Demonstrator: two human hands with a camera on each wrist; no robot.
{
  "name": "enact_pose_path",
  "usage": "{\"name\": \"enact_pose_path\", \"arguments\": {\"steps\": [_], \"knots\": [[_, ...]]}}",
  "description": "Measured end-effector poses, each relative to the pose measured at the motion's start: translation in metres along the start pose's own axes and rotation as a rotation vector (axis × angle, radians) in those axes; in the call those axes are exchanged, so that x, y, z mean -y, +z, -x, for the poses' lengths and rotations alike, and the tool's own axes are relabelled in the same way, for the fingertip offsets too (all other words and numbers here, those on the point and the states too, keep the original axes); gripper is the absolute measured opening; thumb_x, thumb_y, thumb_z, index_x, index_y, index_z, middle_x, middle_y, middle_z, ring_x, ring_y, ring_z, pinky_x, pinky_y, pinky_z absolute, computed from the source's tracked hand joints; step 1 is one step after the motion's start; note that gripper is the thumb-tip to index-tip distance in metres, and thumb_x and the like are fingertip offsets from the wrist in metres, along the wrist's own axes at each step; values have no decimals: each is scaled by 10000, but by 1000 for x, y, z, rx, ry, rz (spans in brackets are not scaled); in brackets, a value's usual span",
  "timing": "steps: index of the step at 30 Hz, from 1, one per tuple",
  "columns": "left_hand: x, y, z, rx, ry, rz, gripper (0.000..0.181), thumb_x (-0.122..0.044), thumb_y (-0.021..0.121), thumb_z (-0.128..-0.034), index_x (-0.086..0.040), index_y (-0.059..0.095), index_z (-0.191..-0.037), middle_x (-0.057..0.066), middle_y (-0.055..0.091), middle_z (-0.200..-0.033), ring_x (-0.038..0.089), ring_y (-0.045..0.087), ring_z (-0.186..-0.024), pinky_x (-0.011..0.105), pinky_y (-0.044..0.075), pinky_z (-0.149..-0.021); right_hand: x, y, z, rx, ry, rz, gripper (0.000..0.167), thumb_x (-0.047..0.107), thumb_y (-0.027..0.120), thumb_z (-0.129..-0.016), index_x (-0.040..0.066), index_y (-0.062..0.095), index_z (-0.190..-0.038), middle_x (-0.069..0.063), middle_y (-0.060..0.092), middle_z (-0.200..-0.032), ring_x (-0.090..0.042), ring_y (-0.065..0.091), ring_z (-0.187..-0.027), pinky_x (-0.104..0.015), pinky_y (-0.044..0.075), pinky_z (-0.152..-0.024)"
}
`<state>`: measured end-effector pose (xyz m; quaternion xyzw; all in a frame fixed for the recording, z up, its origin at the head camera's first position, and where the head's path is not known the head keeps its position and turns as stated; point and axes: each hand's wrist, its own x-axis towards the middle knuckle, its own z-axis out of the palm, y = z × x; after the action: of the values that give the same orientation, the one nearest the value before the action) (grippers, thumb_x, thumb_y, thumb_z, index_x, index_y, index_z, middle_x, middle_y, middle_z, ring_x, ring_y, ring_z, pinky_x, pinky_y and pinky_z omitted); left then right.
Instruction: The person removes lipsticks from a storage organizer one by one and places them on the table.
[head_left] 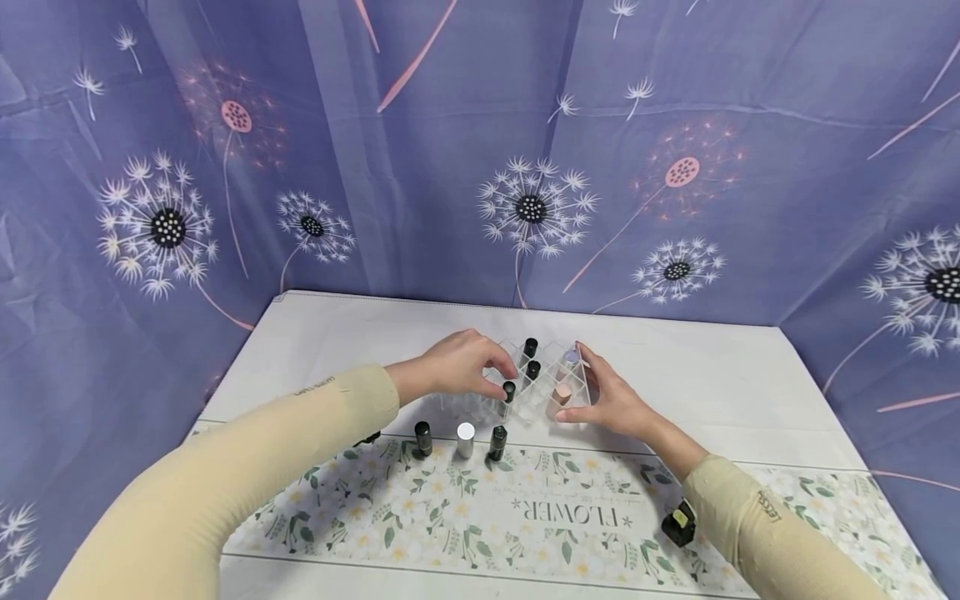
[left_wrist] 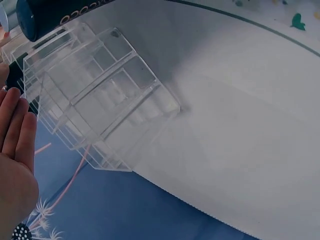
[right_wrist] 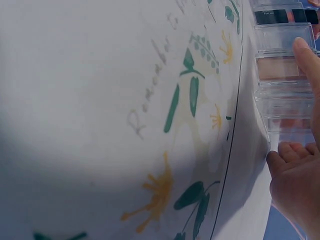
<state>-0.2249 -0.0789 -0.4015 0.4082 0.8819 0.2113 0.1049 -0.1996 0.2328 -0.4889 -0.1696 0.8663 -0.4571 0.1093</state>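
A clear lattice organizer (head_left: 528, 410) stands on the table, its see-through compartments (left_wrist: 115, 90) large in the left wrist view. My left hand (head_left: 467, 364) is over its left half, thumb and forefinger pinching a black lipstick tube (head_left: 508, 391) that sits upright in the lattice. My right hand (head_left: 617, 400) grips the organizer's right end, thumb at the front and fingers round the side. Two black tubes (head_left: 533, 370), a peach-capped tube (head_left: 562, 393) and a lavender-capped one (head_left: 572, 357) stand in other compartments.
In front of the organizer stand a black tube (head_left: 423, 439), a silver-capped tube (head_left: 465, 440) and another black tube (head_left: 497, 443). They are on a floral mat (head_left: 465, 517) across the white table. A black device (head_left: 678, 525) is beside my right sleeve. A purple dandelion curtain (head_left: 450, 208) hangs behind.
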Motion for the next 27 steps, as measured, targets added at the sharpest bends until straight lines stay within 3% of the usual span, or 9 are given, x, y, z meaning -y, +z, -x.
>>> {"name": "enact_pose_path", "arguments": {"steps": [16, 27], "knots": [[-3, 9, -3, -29, 14, -48, 179, -247, 879, -909, -206, 833, -1076, -93, 812, -1059, 168, 765, -1027, 316, 561, -937, -1, 0, -1, 0, -3, 3, 1308, 253, 972, -804, 43, 61, -1718, -306, 128, -1738, -528, 291, -1548, -585, 275, -1264], [-13, -2, 5, -90, 31, -39, 186, -248, 878, -907, -200, 842, -1084, -97, 811, -1090, 179, 765, -1029, 316, 571, -924, 2, 0, 0, 0, 4, 8, 1318, 250, 973, -800, 39, 51, -1717, -307, 125, -1738, -526, 299, -1546, -582, 276, -1263]]}}
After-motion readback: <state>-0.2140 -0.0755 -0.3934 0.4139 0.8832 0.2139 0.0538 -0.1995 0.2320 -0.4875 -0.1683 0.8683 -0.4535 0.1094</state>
